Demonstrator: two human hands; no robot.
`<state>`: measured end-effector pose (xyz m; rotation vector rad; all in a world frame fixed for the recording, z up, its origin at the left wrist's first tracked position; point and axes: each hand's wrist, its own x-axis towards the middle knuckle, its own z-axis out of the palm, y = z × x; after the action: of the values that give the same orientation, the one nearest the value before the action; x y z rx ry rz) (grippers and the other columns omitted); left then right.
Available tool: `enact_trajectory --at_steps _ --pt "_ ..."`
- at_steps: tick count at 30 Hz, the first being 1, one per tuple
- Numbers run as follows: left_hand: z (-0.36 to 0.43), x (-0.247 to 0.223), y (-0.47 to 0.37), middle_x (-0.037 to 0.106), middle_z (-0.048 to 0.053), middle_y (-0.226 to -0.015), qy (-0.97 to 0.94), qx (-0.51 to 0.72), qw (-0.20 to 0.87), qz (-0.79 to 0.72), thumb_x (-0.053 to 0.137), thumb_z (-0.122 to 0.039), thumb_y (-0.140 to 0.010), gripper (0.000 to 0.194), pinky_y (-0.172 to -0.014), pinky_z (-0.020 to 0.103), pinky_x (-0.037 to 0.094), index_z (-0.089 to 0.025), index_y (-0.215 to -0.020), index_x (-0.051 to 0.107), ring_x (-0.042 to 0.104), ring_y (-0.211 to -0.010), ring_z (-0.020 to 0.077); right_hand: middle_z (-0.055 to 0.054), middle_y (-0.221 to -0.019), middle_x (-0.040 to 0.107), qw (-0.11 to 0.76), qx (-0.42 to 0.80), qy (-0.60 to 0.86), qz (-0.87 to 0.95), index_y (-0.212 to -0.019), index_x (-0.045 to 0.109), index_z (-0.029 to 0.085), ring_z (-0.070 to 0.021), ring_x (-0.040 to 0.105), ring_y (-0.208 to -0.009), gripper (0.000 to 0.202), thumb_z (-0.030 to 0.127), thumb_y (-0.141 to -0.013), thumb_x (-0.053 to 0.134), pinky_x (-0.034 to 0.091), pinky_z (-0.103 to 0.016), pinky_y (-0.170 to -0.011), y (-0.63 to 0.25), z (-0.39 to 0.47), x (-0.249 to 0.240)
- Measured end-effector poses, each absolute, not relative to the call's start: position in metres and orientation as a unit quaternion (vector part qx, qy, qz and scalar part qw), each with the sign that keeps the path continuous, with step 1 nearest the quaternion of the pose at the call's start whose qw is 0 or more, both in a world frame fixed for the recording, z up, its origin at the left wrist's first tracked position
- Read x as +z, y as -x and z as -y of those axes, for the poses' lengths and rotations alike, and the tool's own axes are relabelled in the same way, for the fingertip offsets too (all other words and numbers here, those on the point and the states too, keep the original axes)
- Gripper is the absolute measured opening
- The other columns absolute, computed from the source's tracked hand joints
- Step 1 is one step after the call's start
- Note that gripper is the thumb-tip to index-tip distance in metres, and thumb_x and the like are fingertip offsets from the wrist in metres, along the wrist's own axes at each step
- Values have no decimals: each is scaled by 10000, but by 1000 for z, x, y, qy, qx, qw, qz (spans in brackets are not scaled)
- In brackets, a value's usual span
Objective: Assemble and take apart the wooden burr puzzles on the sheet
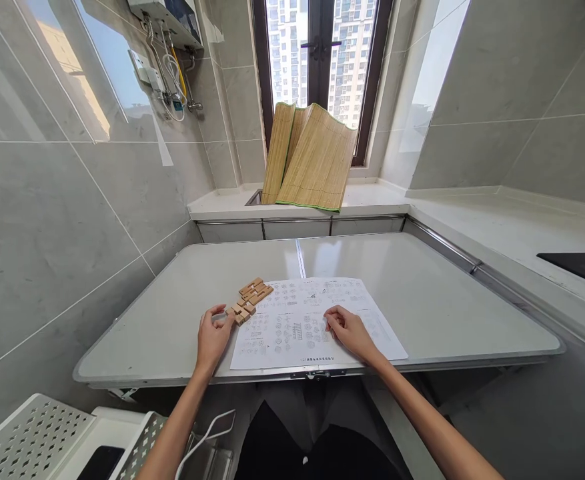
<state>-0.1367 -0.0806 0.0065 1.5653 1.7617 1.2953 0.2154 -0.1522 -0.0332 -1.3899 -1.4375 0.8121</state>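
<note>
My left hand (214, 340) is at the left edge of a printed sheet, with its thumb against or very close to a small group of wooden blocks (242, 311). A gap shows between that thumb and the curved index finger, and no block is seen inside the hand. Just behind lie several longer wooden pieces (256, 291), set close together in a flat, slanted group. Partly under these pieces is the white sheet (282, 347), covered with small line figures and text. On its right half rests my right hand (348, 330), fingers loosely curled in, with nothing visible in them.
The sheet lies near the front edge of a white folding table (447, 307) with a centre seam. Behind it, a folded bamboo mat (317, 160) leans by the window. A white counter (537, 220) runs along the right. A perforated white basket (37, 433) and a phone (101, 463) are lower left.
</note>
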Motion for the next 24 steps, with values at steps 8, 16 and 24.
enact_trajectory --at_steps 8,16,24 --pt "77 3 134 664 13 -712 -592 460 270 -603 662 -585 -797 460 -685 299 506 -171 -997 669 631 -663 193 -31 -761 717 468 329 572 589 -962 630 232 -202 610 -609 362 571 -984 505 500 -345 -678 -217 154 -34" --pt "83 7 132 560 -48 -613 -589 455 257 -616 616 -574 -829 354 -643 266 451 -232 -888 546 571 -613 177 -25 -757 724 465 338 566 591 -949 642 237 -199 623 -619 351 567 -988 529 510 -340 -677 -218 154 -36" --pt "86 13 128 273 -54 -632 -616 424 221 -626 569 -498 -819 413 -598 245 309 -240 -641 299 305 -606 134 -26 -750 725 444 305 577 614 -949 646 252 -219 627 -663 304 518 -997 506 489 -336 -685 -218 155 -33"
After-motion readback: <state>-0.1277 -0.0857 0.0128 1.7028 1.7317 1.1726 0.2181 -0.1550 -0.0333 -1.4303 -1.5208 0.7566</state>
